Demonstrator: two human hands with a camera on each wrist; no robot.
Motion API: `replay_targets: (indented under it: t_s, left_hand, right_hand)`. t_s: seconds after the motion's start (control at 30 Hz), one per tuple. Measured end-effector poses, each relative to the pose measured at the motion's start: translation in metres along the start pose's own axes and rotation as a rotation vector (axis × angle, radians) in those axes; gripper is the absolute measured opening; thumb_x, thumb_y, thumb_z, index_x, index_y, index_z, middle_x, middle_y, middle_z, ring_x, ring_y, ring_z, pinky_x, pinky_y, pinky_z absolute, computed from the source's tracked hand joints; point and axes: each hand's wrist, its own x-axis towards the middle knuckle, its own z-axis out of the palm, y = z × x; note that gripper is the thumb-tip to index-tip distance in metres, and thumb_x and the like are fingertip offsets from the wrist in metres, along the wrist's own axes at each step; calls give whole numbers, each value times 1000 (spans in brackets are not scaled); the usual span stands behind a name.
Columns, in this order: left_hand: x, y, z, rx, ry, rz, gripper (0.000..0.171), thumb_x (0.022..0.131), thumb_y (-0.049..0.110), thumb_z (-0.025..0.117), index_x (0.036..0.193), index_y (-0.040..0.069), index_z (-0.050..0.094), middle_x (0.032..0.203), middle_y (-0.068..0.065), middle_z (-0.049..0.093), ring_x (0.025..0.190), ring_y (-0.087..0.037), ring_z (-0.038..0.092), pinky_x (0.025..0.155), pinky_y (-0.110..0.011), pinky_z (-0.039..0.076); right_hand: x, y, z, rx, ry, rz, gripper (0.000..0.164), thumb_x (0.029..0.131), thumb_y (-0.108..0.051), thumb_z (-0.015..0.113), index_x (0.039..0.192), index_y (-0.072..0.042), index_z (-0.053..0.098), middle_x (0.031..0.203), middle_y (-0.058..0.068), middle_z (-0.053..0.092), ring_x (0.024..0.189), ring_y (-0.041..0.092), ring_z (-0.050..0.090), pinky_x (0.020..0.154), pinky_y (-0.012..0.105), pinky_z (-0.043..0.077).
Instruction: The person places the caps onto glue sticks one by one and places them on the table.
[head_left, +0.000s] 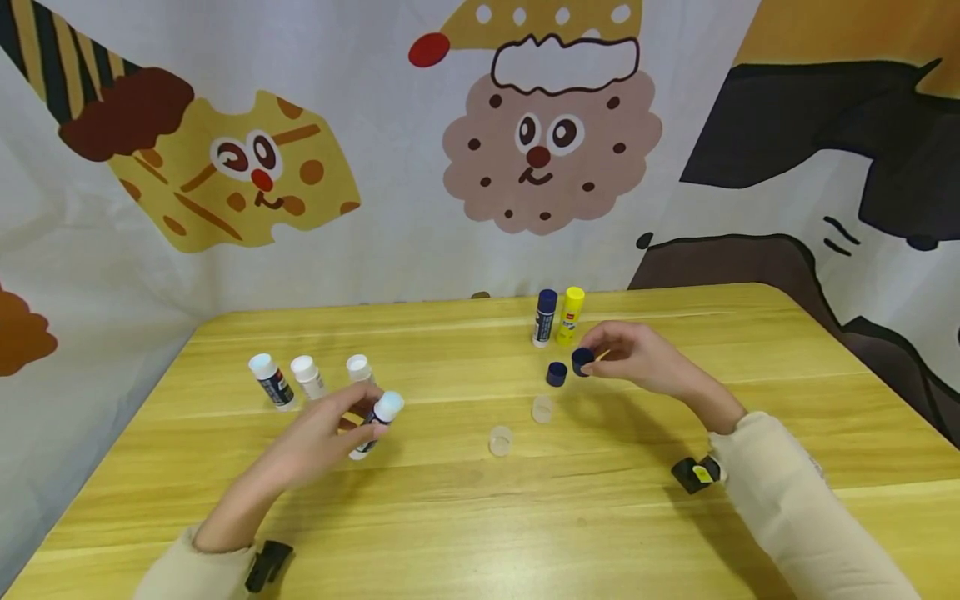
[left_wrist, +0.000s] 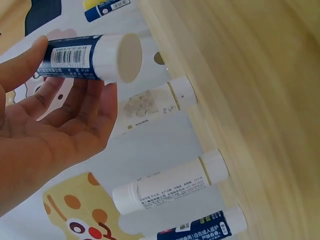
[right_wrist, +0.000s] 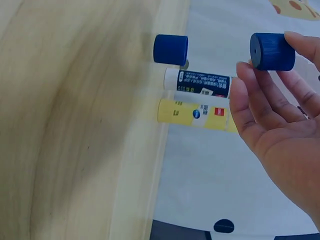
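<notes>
A pale wooden table (head_left: 585, 517) with streaky grain and rounded far corners stands against a white cloth (head_left: 397, 208) printed with cartoons: a yellow cheese (head_left: 232, 187) under a striped hat (head_left: 63, 50), a pinkish cookie (head_left: 555, 196) in a spotted hat (head_left: 540, 29), and large dark shapes at right. Soft, even light falls across everything.

Cloth backdrop (head_left: 390, 279) behind table (head_left: 450, 533). On table's left side, three glue sticks in row: leftmost stick (head_left: 274, 385), middle stick (head_left: 307, 375), inner stick (head_left: 359, 367). Held stick (head_left: 388, 406) in left hand (head_left: 322, 433), before inner stick. Near table's back edge, right of centre, rear-left stick (head_left: 544, 319) beside rear-right stick (head_left: 571, 316). Before both, tabletop cap (head_left: 557, 374); just right of it, held cap (head_left: 582, 362) in right hand (head_left: 645, 358). Nearer front, third cap (head_left: 542, 409); fourth cap (head_left: 500, 441) before it, leftward.
</notes>
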Motion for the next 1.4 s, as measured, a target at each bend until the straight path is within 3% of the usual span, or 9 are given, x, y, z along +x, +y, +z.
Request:
replay_targets:
  t_s: [0.3,0.53,0.87,1.4]
  left_hand:
    - [8,5,3,-73,-31,-5,19,88,10,60,105,3,57,92,-2,60,89,-18,57,76,-32,50]
    - [16,11,9,-20,-34,16,17,88,10,61,104,4,58,88,-2,59,81,-14,55,71,-30,49]
    - [27,19,19,40,-21,53,20,87,11,63,105,5,60,91,-3,57,83,-15,54,69,-30,47]
    - [39,40,33,72,-26,26,25,87,14,63,110,5,59,98,-8,56,84,-18,53,70,-33,46]
  right_hand:
    - [1,-8,7,18,-25,-27,21,81,-1,67,100,3,59,93,13,63,81,20,61,72,29,50]
    - [4,-15,16,40,-45,-72,20,82,-1,67,100,3,59,92,12,62,80,20,61,70,29,50]
    - [8,-26,31,32,-61,-59,25,81,-3,68,104,1,60,94,9,61,81,19,60,71,29,50]
    - [13,-40,51,31,-99,-117,29,80,-2,69,107,3,59,94,8,60,77,17,55,68,29,49]
